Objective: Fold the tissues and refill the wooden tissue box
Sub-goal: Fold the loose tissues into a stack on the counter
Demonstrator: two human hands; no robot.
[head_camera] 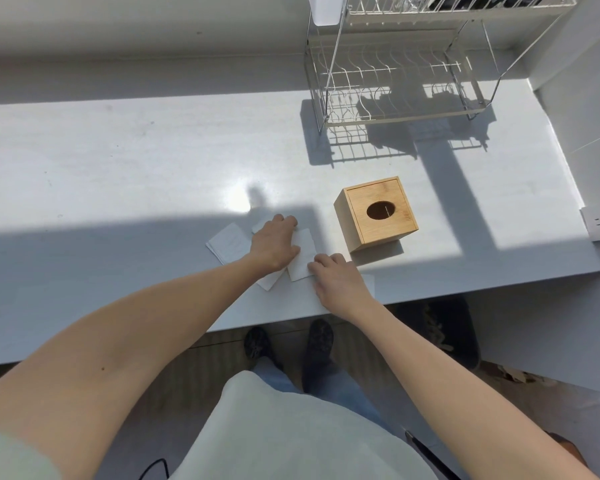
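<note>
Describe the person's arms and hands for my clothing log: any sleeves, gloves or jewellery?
Both forearms are bare. The left hand and right hand wear no gloves, and no rings or watch show. A pale green short sleeve edges the left upper arm.

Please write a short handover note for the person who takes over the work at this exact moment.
Left hand: flat on the tissues, pressing down. Right hand: fingertips on the near edge of the folded tissue between the hands.
Another folded tissue lies to the left; more lie partly hidden under the hands.
Wooden tissue box stands to the right, lid closed, nothing showing in its oval opening.
Left: finish folding, then fill the box.
</note>
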